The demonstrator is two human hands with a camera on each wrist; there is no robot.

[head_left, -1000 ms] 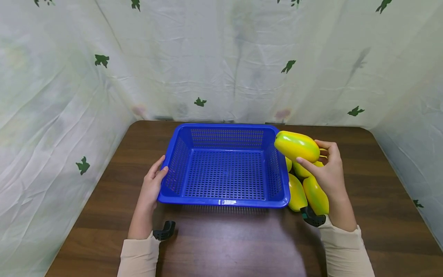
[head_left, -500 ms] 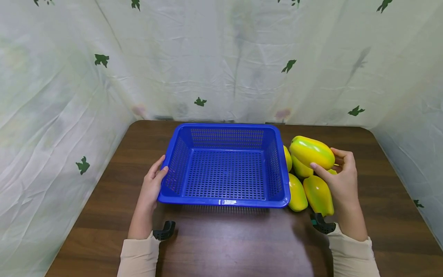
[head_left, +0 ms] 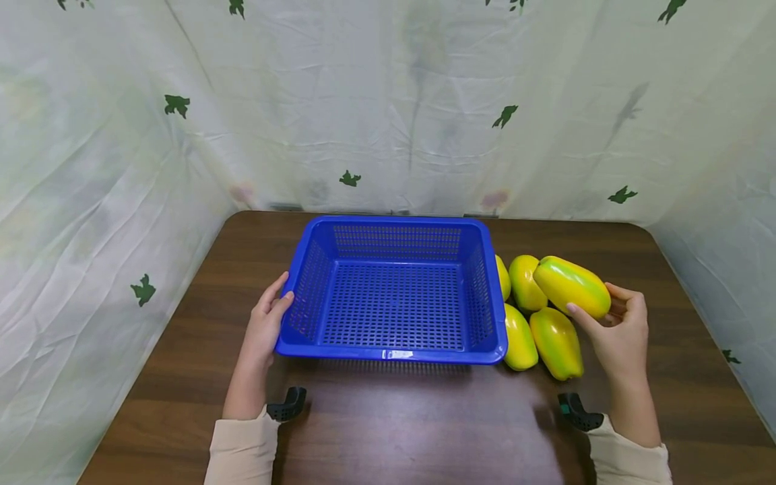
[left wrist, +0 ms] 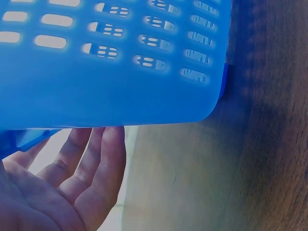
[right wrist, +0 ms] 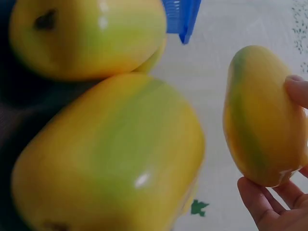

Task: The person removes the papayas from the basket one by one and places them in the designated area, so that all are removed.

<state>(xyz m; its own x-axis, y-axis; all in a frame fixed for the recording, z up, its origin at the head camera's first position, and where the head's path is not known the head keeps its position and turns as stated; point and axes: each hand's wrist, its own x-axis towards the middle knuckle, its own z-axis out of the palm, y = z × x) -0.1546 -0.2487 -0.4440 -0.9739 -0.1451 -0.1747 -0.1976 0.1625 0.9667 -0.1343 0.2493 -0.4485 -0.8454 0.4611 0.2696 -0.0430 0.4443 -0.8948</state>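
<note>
A blue plastic basket (head_left: 394, 306) with slotted walls stands at the middle of the table. My left hand (head_left: 267, 316) grips its left rim, thumb on top and fingers below; in the left wrist view the fingers (left wrist: 108, 163) reach up under the edge. To the right of the basket, my right hand (head_left: 621, 330) holds a yellow-green mango (head_left: 572, 286) by its near end, between thumb and fingers. The right wrist view has this held mango (right wrist: 264, 115) raised, apart from the two large mangoes closest to the camera.
Several more mangoes lie against or near the basket's right side, among them a front one (head_left: 556, 343), one beside the rim (head_left: 519, 340) and a back one (head_left: 526, 283). A pale curtain (head_left: 388, 121) with green leaf shapes hangs behind the brown wooden table (head_left: 400, 431).
My right hand has carried the held mango rightward and towards me, from the basket's right rim to the far side of the mango group. The left hand and basket have stayed put.
</note>
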